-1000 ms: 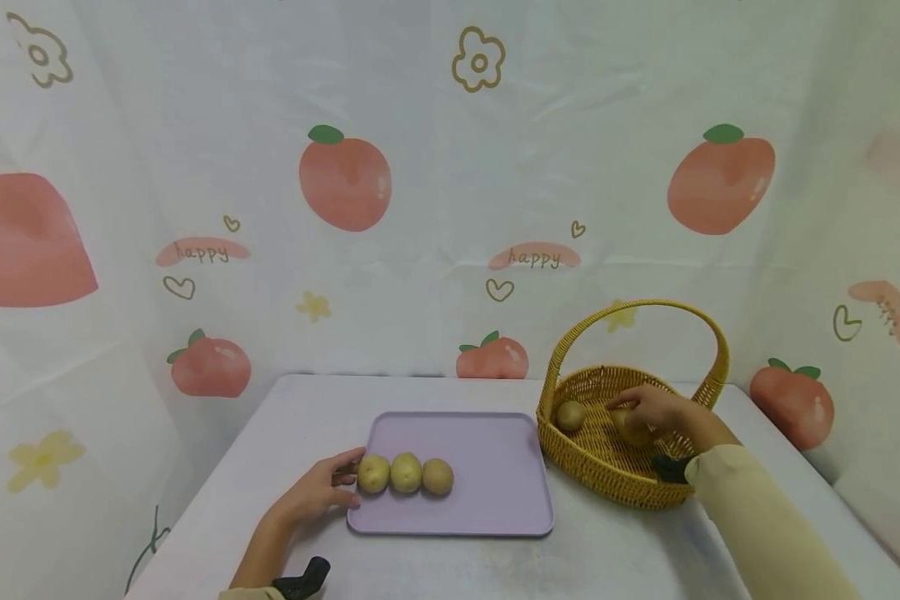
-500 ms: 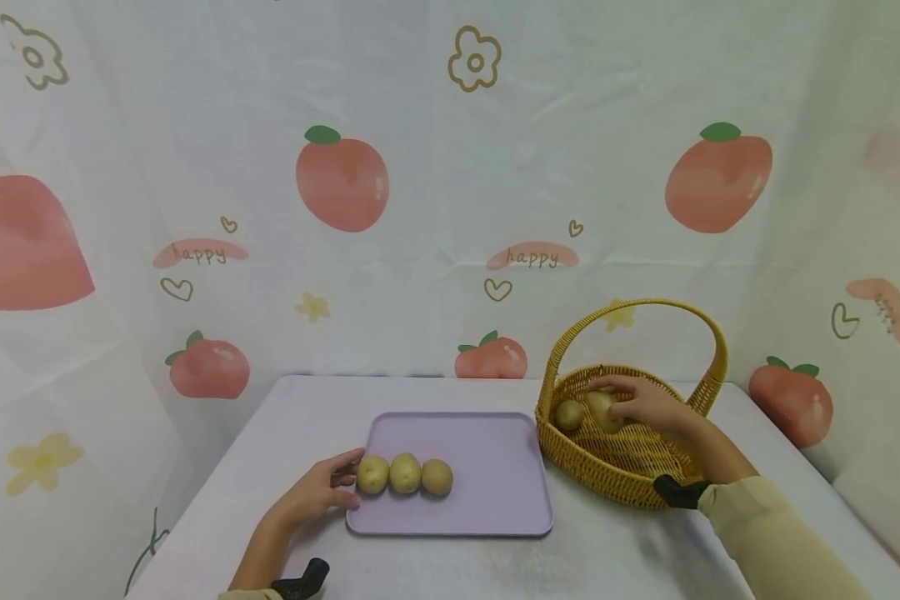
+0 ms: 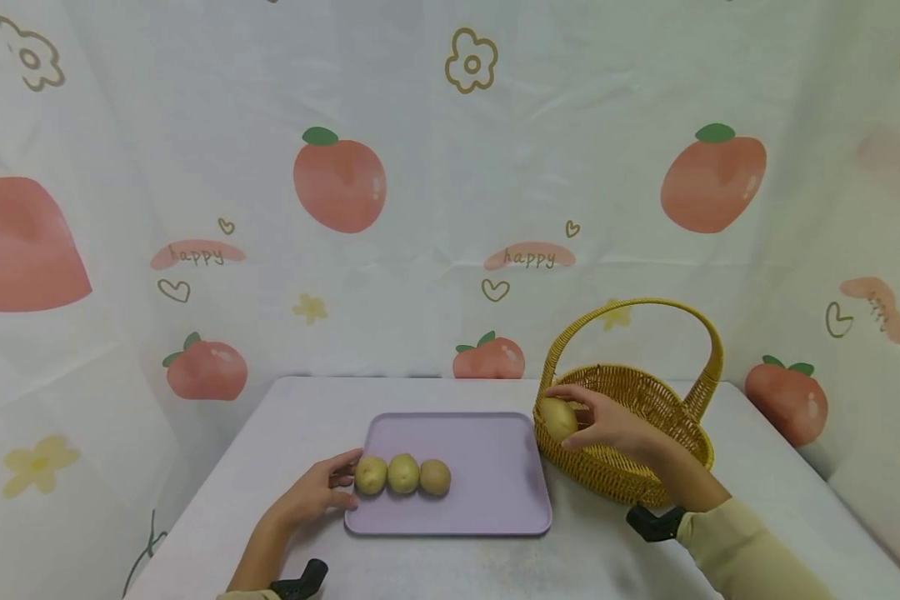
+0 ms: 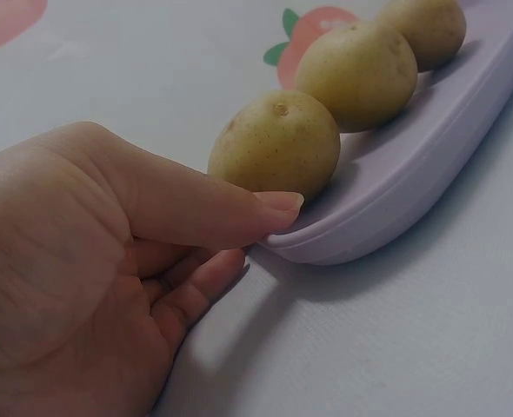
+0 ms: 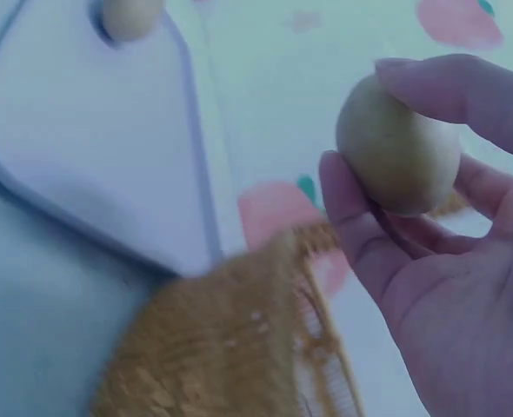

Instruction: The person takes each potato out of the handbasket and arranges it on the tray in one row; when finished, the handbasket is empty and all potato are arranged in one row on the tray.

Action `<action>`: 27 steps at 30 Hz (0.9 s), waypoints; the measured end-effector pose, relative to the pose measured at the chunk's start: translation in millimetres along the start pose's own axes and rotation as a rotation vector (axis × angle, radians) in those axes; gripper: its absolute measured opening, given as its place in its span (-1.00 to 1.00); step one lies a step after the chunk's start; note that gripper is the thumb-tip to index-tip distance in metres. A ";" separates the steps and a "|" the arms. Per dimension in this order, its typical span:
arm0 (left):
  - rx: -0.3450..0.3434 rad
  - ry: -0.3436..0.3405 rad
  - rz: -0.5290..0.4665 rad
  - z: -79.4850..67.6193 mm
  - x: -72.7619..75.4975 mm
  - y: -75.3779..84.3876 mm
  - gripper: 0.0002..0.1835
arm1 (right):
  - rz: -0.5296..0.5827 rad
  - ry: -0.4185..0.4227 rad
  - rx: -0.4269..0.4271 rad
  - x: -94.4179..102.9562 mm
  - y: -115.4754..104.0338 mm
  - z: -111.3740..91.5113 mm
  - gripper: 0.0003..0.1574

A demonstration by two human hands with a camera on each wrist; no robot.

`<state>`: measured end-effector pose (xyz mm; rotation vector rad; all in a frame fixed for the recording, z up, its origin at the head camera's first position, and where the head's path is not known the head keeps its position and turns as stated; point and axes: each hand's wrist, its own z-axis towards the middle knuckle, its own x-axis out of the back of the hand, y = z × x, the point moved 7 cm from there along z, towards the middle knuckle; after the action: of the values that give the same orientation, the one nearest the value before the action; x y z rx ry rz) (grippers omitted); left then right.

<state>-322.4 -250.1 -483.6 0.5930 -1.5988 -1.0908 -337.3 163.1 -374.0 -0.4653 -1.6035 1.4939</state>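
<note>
Your right hand grips one potato with the thumb and fingers on opposing sides, the hand opened only to the potato's width. In the head view, the potato is at the left rim of the wicker basket; the right wrist view shows it raised. The basket stands upright, its arched handle spanning the top. To its left lies the lilac tray, carrying a row of three potatoes near its left edge. Your left hand holds that edge, thumb on the rim, other fingers loosely bent. The white tabletop supports both tray and basket. A white curtain with printed fruit hangs behind the tabletop.
</note>
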 end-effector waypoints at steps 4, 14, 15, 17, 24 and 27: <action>0.001 -0.001 -0.004 -0.9 -0.2 -0.6 -0.11 | -0.006 0.014 -0.005 -21.1 0.4 11.2 -0.15; 0.008 -0.007 0.006 -1.1 0.2 0.0 -0.11 | -0.277 0.057 0.094 -66.6 19.5 45.8 -0.20; 0.011 -0.008 0.005 -1.2 0.2 -0.1 -0.11 | -0.310 0.064 0.091 -70.9 23.3 49.0 -0.19; 0.012 -0.007 -0.002 -1.1 0.0 -0.2 -0.11 | -0.350 0.067 0.084 -80.1 30.2 54.9 -0.19; 0.007 -0.001 -0.004 -0.8 -0.1 -1.4 -0.12 | -0.407 0.043 0.053 -108.7 49.7 69.8 -0.16; 0.010 0.002 -0.008 -1.1 0.2 -1.3 -0.12 | -0.398 0.026 0.063 -117.7 51.9 73.9 -0.17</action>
<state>-321.6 -251.2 -484.6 0.6073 -1.6025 -1.0887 -345.2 38.9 -454.9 -0.1176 -1.5179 1.2252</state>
